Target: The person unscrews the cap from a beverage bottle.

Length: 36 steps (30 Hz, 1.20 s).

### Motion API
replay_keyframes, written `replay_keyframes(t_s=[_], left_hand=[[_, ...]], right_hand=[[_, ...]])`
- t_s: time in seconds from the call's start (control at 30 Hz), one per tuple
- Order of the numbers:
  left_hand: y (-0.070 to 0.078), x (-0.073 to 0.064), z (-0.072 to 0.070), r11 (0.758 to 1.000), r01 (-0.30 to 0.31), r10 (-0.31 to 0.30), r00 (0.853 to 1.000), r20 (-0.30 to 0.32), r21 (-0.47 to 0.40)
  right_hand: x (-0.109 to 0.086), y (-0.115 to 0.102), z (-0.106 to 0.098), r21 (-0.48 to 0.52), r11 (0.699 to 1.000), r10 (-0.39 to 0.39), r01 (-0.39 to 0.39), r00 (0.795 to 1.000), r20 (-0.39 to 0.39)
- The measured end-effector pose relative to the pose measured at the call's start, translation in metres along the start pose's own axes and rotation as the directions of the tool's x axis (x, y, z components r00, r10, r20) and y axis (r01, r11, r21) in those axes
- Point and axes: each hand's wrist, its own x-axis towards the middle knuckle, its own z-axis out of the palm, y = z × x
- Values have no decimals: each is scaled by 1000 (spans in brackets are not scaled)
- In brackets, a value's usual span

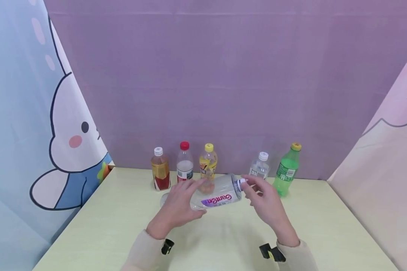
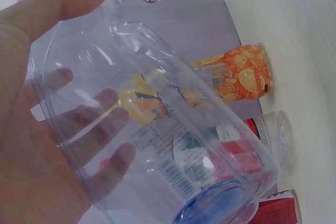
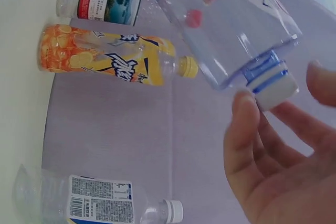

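Observation:
My left hand (image 1: 180, 203) grips a large clear plastic bottle (image 1: 220, 188) around its body, thumb on the near side and fingers behind. The bottle is tilted on its side above the table, its neck toward the right. In the left wrist view, the fingers show through the transparent wall (image 2: 157, 61). At the neck is a white cap (image 3: 277, 88) with a blue band below it. My right hand (image 1: 262, 197) has its fingers curled around this cap; in the right wrist view, one fingertip (image 3: 245, 103) meets its edge while another stands slightly apart.
Along the back of the pale table (image 1: 115, 226) stand a brown drink bottle (image 1: 161, 169), a red-capped bottle (image 1: 184, 163), a yellow-capped bottle (image 1: 208, 162), a small clear bottle (image 1: 259, 167) and a green bottle (image 1: 287, 169). A purple curtain (image 1: 224, 82) hangs behind them.

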Motion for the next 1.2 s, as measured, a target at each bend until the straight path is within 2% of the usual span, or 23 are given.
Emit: replay_keyframes(t_s=[0.2,0.33,0.43,0.7,0.9,1.0,1.2], left_hand=[[2,1,0,1000,0,0,1000,-9,-1],[1,1,2,1000,-9,9,1000,-8,6],[1,1,3,1000,-23,23,1000,-2,9],[2,1,2,1000,-24,24,1000,-7,-4],[1,1,3,1000,-20,20,1000,-6,5],[1,1,3,1000,-22,22,1000,-7,4],[1,1,3,1000,-18,18,1000,4,8]], right_hand=[[1,0,3,-33,998,41,-44,995,-89],[1,0,4,-34,992,121,-125,987,-101],[2,-2,2,-39,988,146,-149,986,-86],[1,-4,-5,-27,996,83,-82,997,9],[1,-3,-8,-9,999,48,-48,995,91],[1,-4,-7,6,998,64,-65,994,88],[2,-6,-4,24,995,99,-99,995,22]])
